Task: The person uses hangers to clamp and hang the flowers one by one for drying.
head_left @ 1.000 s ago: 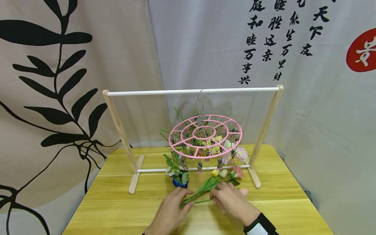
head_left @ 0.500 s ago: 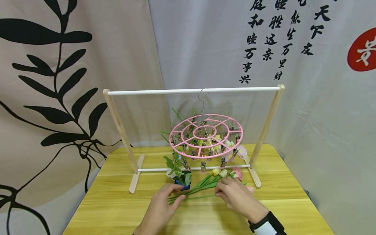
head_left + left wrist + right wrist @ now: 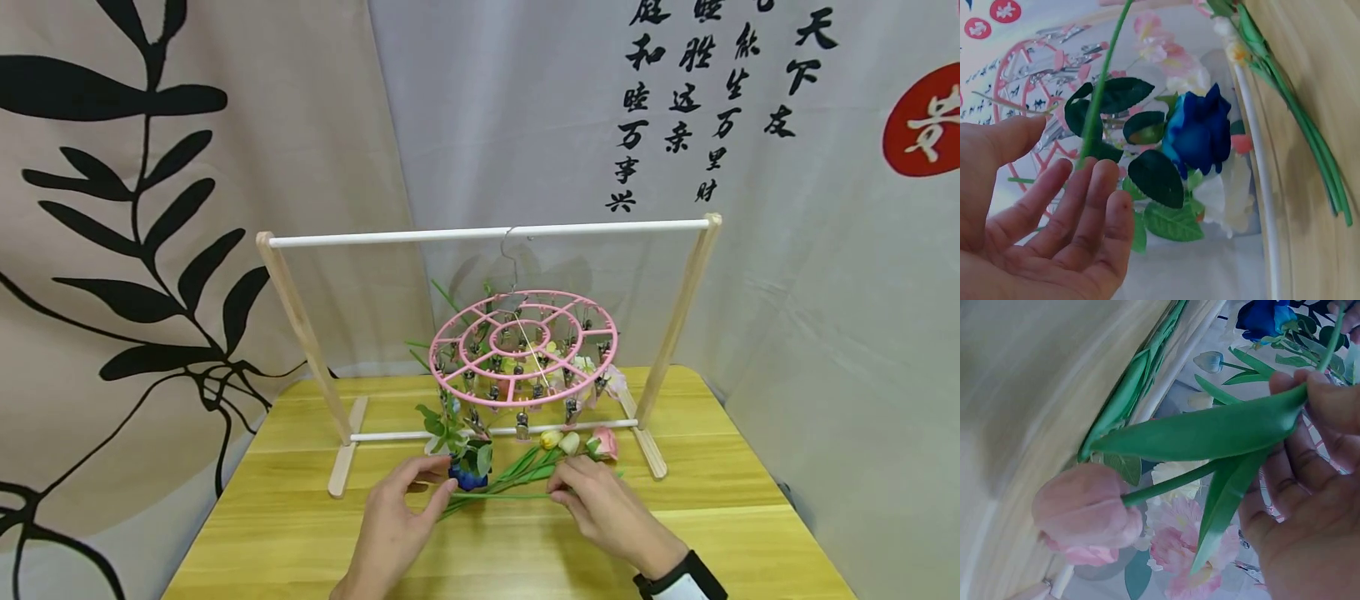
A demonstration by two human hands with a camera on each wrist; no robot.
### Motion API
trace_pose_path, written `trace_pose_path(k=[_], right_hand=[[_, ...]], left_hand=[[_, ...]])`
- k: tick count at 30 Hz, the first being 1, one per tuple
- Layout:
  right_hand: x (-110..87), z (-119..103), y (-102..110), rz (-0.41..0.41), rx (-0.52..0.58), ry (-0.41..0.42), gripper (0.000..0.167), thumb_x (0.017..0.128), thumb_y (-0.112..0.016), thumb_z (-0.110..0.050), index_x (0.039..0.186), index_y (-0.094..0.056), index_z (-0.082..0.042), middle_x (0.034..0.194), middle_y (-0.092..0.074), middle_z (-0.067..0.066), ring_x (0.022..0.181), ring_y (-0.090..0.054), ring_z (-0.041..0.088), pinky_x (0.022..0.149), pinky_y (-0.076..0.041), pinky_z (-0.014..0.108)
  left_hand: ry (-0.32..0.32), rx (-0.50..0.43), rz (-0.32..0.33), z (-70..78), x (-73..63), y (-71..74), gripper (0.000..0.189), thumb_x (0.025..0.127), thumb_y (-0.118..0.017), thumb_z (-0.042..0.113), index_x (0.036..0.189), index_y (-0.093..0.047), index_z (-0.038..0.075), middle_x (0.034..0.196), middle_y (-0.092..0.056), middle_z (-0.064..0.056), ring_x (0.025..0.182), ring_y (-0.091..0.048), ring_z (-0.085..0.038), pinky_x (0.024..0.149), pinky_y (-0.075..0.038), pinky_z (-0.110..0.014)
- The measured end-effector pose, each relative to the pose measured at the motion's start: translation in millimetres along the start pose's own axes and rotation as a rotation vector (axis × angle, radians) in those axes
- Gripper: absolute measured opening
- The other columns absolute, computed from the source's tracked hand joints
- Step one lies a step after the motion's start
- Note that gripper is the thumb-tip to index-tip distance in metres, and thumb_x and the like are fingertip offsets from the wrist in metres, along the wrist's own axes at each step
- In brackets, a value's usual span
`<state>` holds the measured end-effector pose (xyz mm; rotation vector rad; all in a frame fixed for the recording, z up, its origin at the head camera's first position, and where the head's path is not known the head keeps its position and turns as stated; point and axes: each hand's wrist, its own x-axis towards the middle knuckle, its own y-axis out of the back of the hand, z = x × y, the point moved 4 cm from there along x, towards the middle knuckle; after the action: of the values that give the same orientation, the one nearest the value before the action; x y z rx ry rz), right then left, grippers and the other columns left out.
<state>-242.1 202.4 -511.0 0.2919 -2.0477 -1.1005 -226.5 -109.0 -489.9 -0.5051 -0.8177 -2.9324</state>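
My right hand (image 3: 603, 504) pinches the green stem of a pink tulip (image 3: 1085, 509) near its leaves. In the head view that stem (image 3: 498, 497) runs leftward above the table, and the bloom is hidden behind the hand. My left hand (image 3: 397, 517) is at the stem's other end, thumb and fingers apart; the left wrist view has the stem (image 3: 1104, 87) passing by its fingertips. Beyond the left hand a blue rose (image 3: 1200, 131) hangs head down with dark leaves. A yellow tulip (image 3: 551, 439), a white tulip (image 3: 570, 442) and a pink rose (image 3: 602, 444) lie on the table.
A round pink clip hanger (image 3: 525, 403) hangs by a hook from the white top bar (image 3: 375, 238) of a wooden rack. Metal clips (image 3: 522, 426) and several artificial flowers dangle below it. The rack's feet (image 3: 340, 468) stand on the wooden table (image 3: 255, 533).
My left hand has moved left along the stems and its fingers have spread. My right hand has shifted slightly right, and the tulip's stem now stands apart from the bundle.
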Motion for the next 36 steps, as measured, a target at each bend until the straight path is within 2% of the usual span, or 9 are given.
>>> trace_pose_path(k=[8, 11, 14, 16, 21, 24, 28, 32, 36], right_hand=[[-3.4, -2.2, -6.1, 0.043, 0.095, -0.034, 0.024, 0.106, -0.083, -0.006, 0.113, -0.075, -0.027, 0.107, -0.079, -0.012, 0.101, -0.068, 0.001, 0.082, -0.062, 0.026], [-3.8, -3.6, -8.0, 0.053, 0.122, -0.032, 0.02, 0.106, -0.083, -0.005, 0.113, -0.076, -0.023, 0.108, -0.08, -0.01, 0.104, -0.07, 0.001, 0.084, -0.065, 0.03], [-3.1, -5.0, -9.2, 0.058, 0.153, -0.023, 0.016, 0.109, -0.081, -0.006, 0.114, -0.076, -0.02, 0.109, -0.079, -0.011, 0.104, -0.071, 0.002, 0.083, -0.065, 0.031], [-2.3, -6.0, -9.3, 0.054, 0.183, -0.016, 0.012, 0.111, -0.078, -0.008, 0.116, -0.076, -0.019, 0.11, -0.079, -0.009, 0.103, -0.071, 0.003, 0.08, -0.064, 0.029], [0.0, -9.3, -6.9, 0.036, 0.229, -0.046, 0.013, 0.114, -0.075, -0.013, 0.124, -0.077, -0.021, 0.118, -0.081, -0.009, 0.111, -0.075, 0.006, 0.088, -0.068, 0.033], [1.1, -13.3, -1.0, 0.059, 0.224, -0.067, 0.022, 0.112, -0.08, -0.014, 0.131, -0.077, -0.023, 0.126, -0.08, -0.011, 0.118, -0.077, 0.008, 0.097, -0.071, 0.04], [6.5, -23.4, 10.8, 0.142, 0.223, -0.043, 0.033, 0.107, -0.086, -0.009, 0.136, -0.078, -0.023, 0.129, -0.08, -0.008, 0.111, -0.078, 0.009, 0.09, -0.071, 0.036], [16.9, -34.7, 21.4, 0.203, 0.215, 0.002, 0.037, 0.103, -0.089, -0.005, 0.134, -0.079, -0.02, 0.125, -0.081, -0.007, 0.102, -0.078, 0.008, 0.083, -0.069, 0.029], [25.6, -42.6, 27.7, 0.223, 0.21, 0.032, 0.036, 0.1, -0.09, -0.001, 0.13, -0.081, -0.018, 0.119, -0.083, -0.005, 0.099, -0.078, 0.006, 0.082, -0.068, 0.024]], left_hand=[[0.132, -0.267, -0.043, 0.2, -0.5, -8.6, 0.027, 0.1, -0.094, 0.015, 0.126, -0.085, 0.013, 0.121, -0.088, -0.008, 0.1, -0.084, -0.011, 0.089, -0.071, -0.024], [0.177, -0.371, -0.038, 4.5, -0.6, -10.5, 0.02, 0.1, -0.093, 0.01, 0.119, -0.084, 0.009, 0.115, -0.088, -0.01, 0.097, -0.086, -0.016, 0.086, -0.072, -0.026], [0.185, -0.427, -0.023, 11.5, 1.1, -10.0, 0.015, 0.1, -0.092, 0.009, 0.113, -0.084, 0.01, 0.11, -0.087, -0.009, 0.096, -0.086, -0.02, 0.086, -0.073, -0.028], [0.167, -0.425, -0.009, 17.8, 3.1, -8.1, 0.013, 0.101, -0.091, 0.01, 0.11, -0.084, 0.014, 0.108, -0.088, -0.007, 0.094, -0.086, -0.019, 0.084, -0.072, -0.028], [0.063, -0.388, 0.013, 36.6, 9.0, -2.0, 0.013, 0.102, -0.09, 0.012, 0.11, -0.084, 0.019, 0.104, -0.088, -0.002, 0.089, -0.084, -0.015, 0.079, -0.071, -0.029], [-0.044, -0.323, 0.015, 50.6, 12.7, 0.2, 0.014, 0.102, -0.091, 0.014, 0.11, -0.083, 0.022, 0.102, -0.088, 0.002, 0.086, -0.083, -0.012, 0.076, -0.07, -0.028], [-0.236, -0.174, 0.028, 68.6, 17.6, 1.1, 0.016, 0.103, -0.09, 0.015, 0.112, -0.082, 0.026, 0.103, -0.087, 0.006, 0.084, -0.079, -0.004, 0.074, -0.068, -0.026], [-0.416, -0.054, 0.035, 82.9, 20.6, -0.7, 0.02, 0.105, -0.087, 0.014, 0.12, -0.08, 0.025, 0.111, -0.085, 0.007, 0.089, -0.077, -0.001, 0.079, -0.066, -0.022], [-0.523, -0.007, 0.014, 93.7, 23.5, -4.7, 0.024, 0.106, -0.085, 0.012, 0.125, -0.077, 0.025, 0.116, -0.082, 0.007, 0.096, -0.077, -0.003, 0.086, -0.065, -0.019]])
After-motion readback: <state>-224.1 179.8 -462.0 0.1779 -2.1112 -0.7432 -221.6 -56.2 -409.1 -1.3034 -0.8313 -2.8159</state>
